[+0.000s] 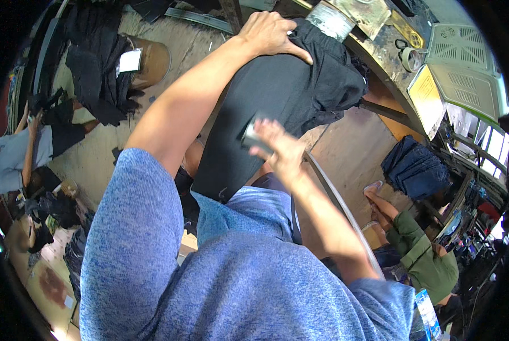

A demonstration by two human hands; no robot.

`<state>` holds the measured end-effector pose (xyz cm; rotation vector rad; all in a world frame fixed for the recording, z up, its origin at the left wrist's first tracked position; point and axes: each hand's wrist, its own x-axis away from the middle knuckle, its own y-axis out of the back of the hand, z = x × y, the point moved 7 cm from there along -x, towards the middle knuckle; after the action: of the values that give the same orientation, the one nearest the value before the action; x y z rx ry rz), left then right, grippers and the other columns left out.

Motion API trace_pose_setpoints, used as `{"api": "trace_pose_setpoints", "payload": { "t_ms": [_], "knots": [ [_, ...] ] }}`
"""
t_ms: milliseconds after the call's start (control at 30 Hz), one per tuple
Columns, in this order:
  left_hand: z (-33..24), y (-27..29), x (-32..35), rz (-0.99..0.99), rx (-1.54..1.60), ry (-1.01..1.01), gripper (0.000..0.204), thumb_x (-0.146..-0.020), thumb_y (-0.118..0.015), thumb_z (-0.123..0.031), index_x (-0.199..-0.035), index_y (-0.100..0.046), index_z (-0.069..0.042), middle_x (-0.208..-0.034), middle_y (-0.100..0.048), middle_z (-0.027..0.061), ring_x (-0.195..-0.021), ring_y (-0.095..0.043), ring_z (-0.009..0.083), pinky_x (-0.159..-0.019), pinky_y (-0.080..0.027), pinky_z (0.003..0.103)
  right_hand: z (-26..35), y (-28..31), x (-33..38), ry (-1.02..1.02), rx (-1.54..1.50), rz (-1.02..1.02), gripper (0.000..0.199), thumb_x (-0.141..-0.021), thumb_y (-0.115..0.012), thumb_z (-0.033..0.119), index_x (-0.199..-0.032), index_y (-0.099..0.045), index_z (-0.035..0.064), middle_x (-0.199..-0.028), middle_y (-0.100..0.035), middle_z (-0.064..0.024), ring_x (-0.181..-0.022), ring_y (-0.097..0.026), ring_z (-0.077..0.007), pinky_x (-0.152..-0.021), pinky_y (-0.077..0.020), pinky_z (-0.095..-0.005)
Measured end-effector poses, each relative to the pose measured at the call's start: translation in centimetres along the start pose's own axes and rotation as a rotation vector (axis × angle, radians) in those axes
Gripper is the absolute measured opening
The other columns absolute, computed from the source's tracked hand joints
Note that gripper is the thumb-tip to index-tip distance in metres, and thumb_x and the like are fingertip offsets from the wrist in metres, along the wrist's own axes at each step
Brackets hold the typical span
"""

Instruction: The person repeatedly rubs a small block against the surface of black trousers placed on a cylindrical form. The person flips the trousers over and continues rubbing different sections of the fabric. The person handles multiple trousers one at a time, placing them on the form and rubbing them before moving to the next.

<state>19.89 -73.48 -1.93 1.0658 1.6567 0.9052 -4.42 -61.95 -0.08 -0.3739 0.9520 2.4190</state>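
Garment [266, 94], black, stretches out in front of the person, its far end near the counter [379, 54]. The left hand [269, 33] lies over that end, thumb spread; whether it pinches cloth, I cannot tell. The right hand [284, 149] grasps a small, blurred block [251, 134] at the middle. Work looks partway: the near stretch lies smooth, while the bunched far right side seems left over.
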Motion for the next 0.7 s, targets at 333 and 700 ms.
{"api": "trace_pose_setpoints", "payload": {
  "t_ms": [333, 700],
  "knots": [
    [0.3, 0.1, -0.4, 0.082, 0.06, 0.099, 0.105, -0.057, -0.073, -0.103, -0.094, -0.086, -0.006, -0.078, -0.078, 0.0217, -0.081, -0.08, 0.0411, -0.08, -0.066, 0.051, -0.1, -0.4, -6.9, -0.138, -0.337, 0.133, 0.03, -0.094, -0.082, 0.032, -0.116, -0.082, 0.0119, -0.121, -0.081, -0.0064, -0.112, -0.078, -0.0252, -0.104, -0.0616, -0.0372],
    [-0.9, 2.9, 1.2, -0.001, 0.125, 0.005, 0.092, -0.067, -0.085, -0.083, -0.111, -0.075, -0.003, -0.091, -0.076, 0.0183, -0.091, -0.077, 0.0402, -0.081, -0.061, 0.049, 4.9, -9.1, 8.3, -0.516, -0.497, 0.754, 0.04, -0.097, -0.084, 0.037, -0.12, -0.082, 0.0045, -0.112, -0.083, -0.0177, -0.104, -0.082, -0.0301, -0.092, -0.0622, -0.0405]
  ]
}}
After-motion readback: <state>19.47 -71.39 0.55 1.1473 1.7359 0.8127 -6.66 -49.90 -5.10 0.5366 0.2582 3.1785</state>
